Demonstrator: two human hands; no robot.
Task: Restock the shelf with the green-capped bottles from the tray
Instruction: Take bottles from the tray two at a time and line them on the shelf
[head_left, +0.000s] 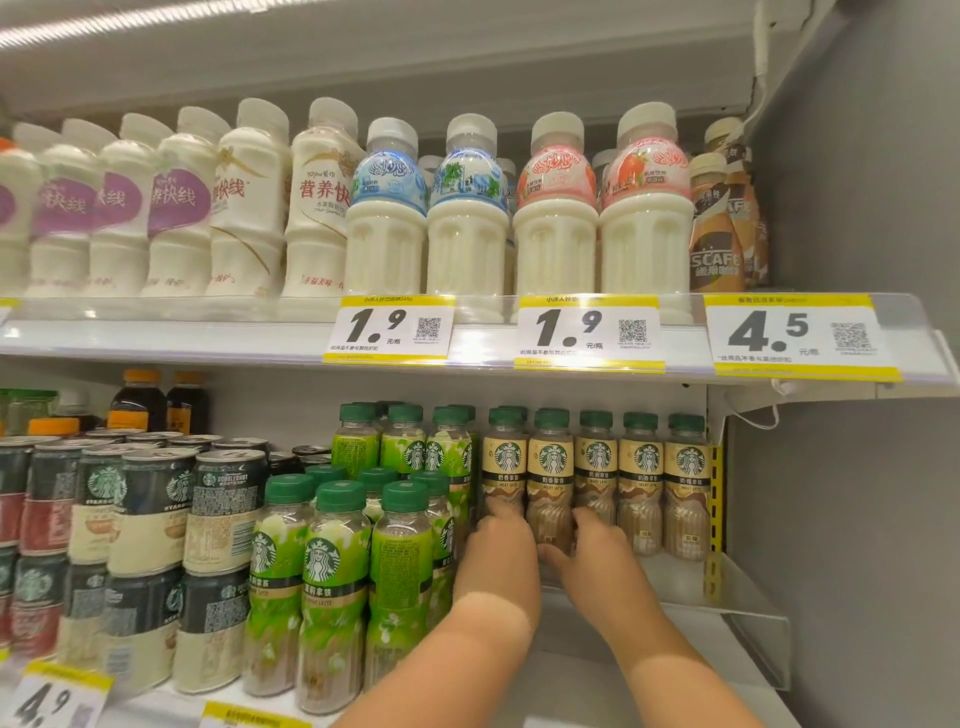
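Observation:
A row of green-capped coffee bottles with cream labels stands at the back right of the lower shelf. My left hand wraps the base of the leftmost one. My right hand grips the base of the second bottle from the right side. Both bottles stand upright on the shelf. To the left stands a block of green-capped bottles with green labels. No tray is in view.
Stacked coffee cans fill the lower shelf's left part. The upper shelf carries white milk-drink bottles and price tags. A clear plastic guard closes the lower shelf's right front. A grey wall bounds the right.

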